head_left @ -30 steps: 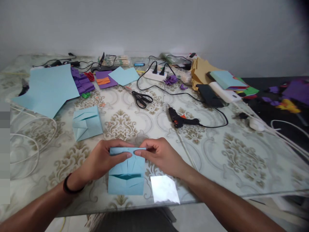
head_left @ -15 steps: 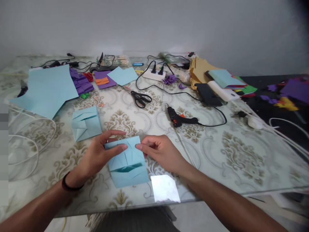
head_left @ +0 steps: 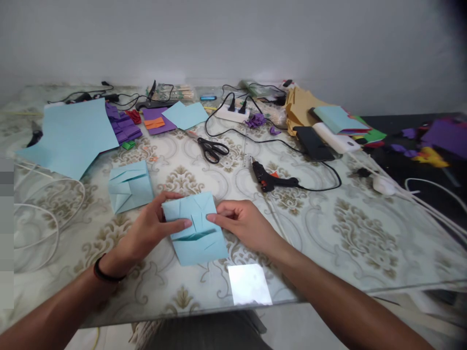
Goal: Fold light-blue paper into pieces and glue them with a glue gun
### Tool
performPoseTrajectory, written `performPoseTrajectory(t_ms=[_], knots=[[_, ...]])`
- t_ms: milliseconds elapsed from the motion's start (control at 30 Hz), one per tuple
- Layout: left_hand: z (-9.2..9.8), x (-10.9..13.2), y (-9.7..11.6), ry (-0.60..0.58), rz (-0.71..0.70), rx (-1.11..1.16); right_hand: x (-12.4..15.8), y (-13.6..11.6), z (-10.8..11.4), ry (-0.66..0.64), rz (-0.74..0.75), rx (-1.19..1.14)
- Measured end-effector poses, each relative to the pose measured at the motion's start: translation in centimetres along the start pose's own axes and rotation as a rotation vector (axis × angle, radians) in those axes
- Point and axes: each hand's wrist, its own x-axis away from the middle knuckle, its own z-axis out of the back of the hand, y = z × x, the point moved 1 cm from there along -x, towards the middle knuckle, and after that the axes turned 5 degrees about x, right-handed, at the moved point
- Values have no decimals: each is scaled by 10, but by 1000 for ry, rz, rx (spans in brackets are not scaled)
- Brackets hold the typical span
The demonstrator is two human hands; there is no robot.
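Tabletop (head_left: 314, 233): folded paper (head_left: 198, 226), sticks (head_left: 179, 92) in plastic (head_left: 193, 92)

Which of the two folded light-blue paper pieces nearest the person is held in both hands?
The nearer folded piece, gripped by the left hand and the right hand. The other folded piece lies farther left, held by neither.

The left hand (head_left: 156, 226) and right hand (head_left: 244, 223) grip opposite sides of a folded blue paper (head_left: 199, 250) over the patterned surface (head_left: 321, 257); another folded piece (head_left: 136, 192), scissors (head_left: 212, 148) and a glue gun (head_left: 272, 179) rest farther back.
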Motion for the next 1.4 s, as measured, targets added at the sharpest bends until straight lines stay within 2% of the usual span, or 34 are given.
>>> performPoseTrajectory(t_ms=[100,167,367,500,667,867,1033,1267,1400], knots=[[0,-4,-3,-147,82,-2,-1,-1,2,40,21,-3],[1,-6,-4,-184,98,-25,-2,0,3,26,19,-7],[2,-4,-7,-160,54,-78,-2,9,-4,-132,-100,-140],[0,-3,-9,-206,50,-19,-1,11,-9,-132,-139,-146],[-7,0,-7,-239,90,39,3,7,-14,-96,-129,-115],[-8,4,-6,-247,69,-95,3,10,-19,-200,-131,-154],[-8,6,-4,-222,75,-107,4,10,-20,-202,-96,-136],[-8,9,-6,-347,103,-33,5,7,-19,-178,-20,-168],[-9,7,-6,-330,48,-53,4,4,-17,-185,-4,-167]])
